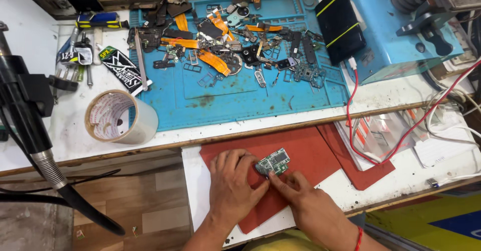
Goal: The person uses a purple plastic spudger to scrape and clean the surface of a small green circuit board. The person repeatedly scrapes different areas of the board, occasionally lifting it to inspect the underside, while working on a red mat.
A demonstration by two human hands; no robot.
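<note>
A small green circuit board lies on a red mat, low and centre in the frame. The left hand pinches its lower-left edge with its fingertips; the right hand grips its bottom edge from the lower right.

Circuit board on mat, tape roll left.

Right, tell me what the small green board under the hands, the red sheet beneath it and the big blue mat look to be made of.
Small green circuit board: rigid laminate, probably fibreglass, with dull metal shields. Red sheet: matte and thin, probably rubber or silicone; no shine shows. Big blue mat: matte with moulded compartments, likely silicone, stained in places. Both the left hand and right hand touch the board.
</note>
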